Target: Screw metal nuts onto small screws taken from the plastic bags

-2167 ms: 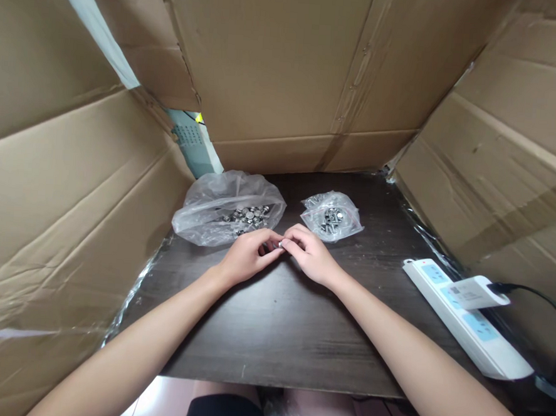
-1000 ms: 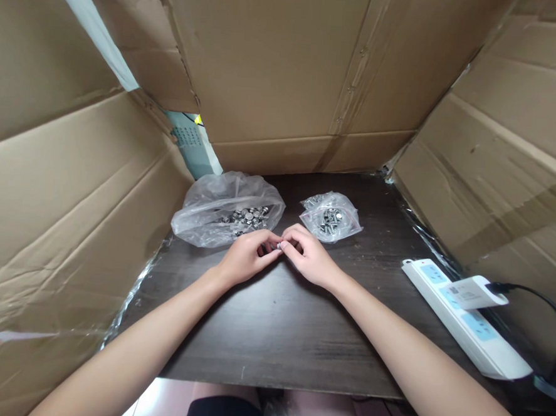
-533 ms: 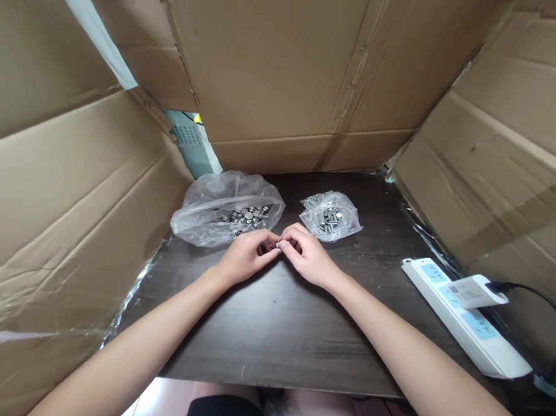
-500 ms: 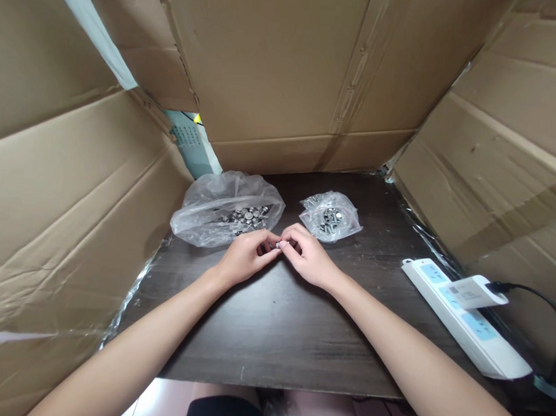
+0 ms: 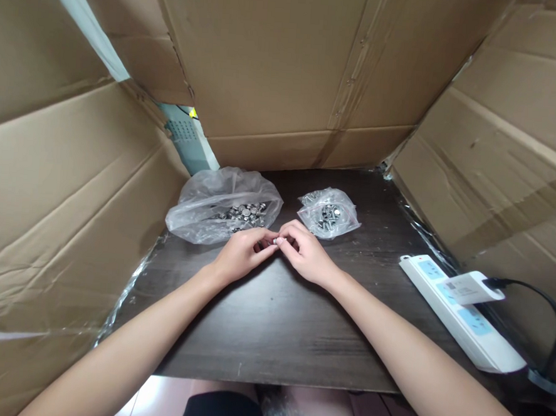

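Observation:
My left hand (image 5: 246,251) and my right hand (image 5: 302,250) meet over the middle of the dark table (image 5: 270,333), fingertips pinched together. Between them is a small metal part (image 5: 275,241), mostly covered by the fingers. Behind my left hand lies an open clear plastic bag (image 5: 203,206) with several round metal pieces (image 5: 246,213) in it. A smaller clear bag (image 5: 350,217) holding several metal screws (image 5: 327,218) rests just behind my right hand.
A white power strip (image 5: 464,317) with a white plug-in adapter (image 5: 473,288) and black cable lies at the right. Cardboard walls (image 5: 287,64) stand at the back and both sides.
The whole view has shifted slightly, moving everything a little left and up. Both hands stay pinched together around the small part, with only slight finger movement.

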Tool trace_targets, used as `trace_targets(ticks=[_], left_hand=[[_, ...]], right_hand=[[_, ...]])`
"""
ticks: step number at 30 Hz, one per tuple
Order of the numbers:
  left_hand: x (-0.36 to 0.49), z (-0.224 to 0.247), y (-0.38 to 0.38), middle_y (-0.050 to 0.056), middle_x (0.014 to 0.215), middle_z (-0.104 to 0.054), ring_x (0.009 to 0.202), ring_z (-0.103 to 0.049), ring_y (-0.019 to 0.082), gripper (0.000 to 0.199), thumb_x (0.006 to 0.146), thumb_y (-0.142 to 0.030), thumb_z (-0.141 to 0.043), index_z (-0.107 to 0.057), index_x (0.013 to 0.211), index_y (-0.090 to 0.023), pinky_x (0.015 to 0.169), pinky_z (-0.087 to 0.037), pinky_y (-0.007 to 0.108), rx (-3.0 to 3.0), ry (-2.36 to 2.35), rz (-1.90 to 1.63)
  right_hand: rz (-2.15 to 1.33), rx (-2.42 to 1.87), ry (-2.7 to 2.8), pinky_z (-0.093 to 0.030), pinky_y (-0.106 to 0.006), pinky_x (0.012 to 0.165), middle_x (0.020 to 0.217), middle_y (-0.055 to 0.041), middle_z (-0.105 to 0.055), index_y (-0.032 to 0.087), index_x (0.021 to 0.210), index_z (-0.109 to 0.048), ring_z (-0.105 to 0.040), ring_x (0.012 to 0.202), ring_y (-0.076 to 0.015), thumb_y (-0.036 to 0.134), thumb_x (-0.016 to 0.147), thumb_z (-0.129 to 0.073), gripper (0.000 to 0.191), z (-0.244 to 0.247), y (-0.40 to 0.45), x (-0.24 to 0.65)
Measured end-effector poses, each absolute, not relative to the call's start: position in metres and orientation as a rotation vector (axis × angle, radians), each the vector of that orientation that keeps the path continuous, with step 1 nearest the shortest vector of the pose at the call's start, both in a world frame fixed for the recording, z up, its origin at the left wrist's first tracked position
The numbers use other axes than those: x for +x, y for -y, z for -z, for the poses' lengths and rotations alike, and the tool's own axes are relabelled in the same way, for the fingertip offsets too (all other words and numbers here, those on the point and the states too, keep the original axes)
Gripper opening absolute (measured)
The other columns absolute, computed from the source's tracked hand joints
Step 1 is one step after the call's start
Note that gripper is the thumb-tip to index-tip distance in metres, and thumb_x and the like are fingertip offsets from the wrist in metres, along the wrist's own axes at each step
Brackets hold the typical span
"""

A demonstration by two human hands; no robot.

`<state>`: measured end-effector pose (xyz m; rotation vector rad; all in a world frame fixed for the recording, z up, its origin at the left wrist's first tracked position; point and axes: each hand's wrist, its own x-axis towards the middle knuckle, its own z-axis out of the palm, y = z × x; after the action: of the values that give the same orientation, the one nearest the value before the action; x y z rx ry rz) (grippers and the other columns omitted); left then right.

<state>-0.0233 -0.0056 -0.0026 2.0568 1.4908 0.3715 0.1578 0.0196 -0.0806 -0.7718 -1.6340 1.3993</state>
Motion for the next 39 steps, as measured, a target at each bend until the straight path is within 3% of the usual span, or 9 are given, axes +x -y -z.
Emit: trace_targets(ticks=[13,26,34,39], left_hand=[[-0.025,0.0019,0.0042,0.004,0.09,-0.075,0.073,-0.068,0.014,0.014,0.095,-0.027,-0.065,-0.072,0.101,-0.017,0.065,-0.054,0.022,2.014,-1.475,-0.359],[-0.0288,0.0001,0.0023,0.004,0.088,-0.076,0.073,-0.069,0.014,0.015,0.095,-0.028,-0.066,-0.073,0.102,-0.016,0.067,-0.054,0.022,2.045,-1.436,-0.325],[-0.026,0.0015,0.0059,0.004,0.094,-0.074,0.076,-0.068,0.014,0.016,0.096,-0.025,-0.064,-0.069,0.109,-0.017,0.068,-0.056,0.022,2.14,-1.446,-0.376],[-0.0252,0.002,0.007,0.004,0.094,-0.074,0.076,-0.068,0.013,0.014,0.096,-0.024,-0.064,-0.069,0.107,-0.016,0.069,-0.055,0.023,2.171,-1.419,-0.384]], right_hand=[[-1.399,-0.761,1.639,-0.048,-0.034,0.079,0.099,-0.0065,-0.057,0.021,0.088,-0.057,-0.057,0.088,-0.0186,0.023,0.098,-0.053,0.011,0.0789,-0.0199,0.1587],[-1.486,-0.793,1.588,-0.048,-0.029,0.069,0.1,-0.0055,-0.057,0.019,0.088,-0.061,-0.057,0.08,-0.0148,0.022,0.094,-0.058,0.008,0.0793,-0.0208,0.1595],[-1.498,-0.819,1.612,-0.047,-0.031,0.076,0.094,-0.005,-0.057,0.018,0.079,-0.061,-0.058,0.086,-0.0165,0.025,0.1,-0.05,0.025,0.0772,-0.0215,0.1585],[-1.513,-0.792,1.617,-0.046,-0.031,0.073,0.097,-0.0054,-0.057,0.018,0.079,-0.06,-0.056,0.083,-0.0159,0.024,0.099,-0.051,0.022,0.0775,-0.0207,0.1594]])
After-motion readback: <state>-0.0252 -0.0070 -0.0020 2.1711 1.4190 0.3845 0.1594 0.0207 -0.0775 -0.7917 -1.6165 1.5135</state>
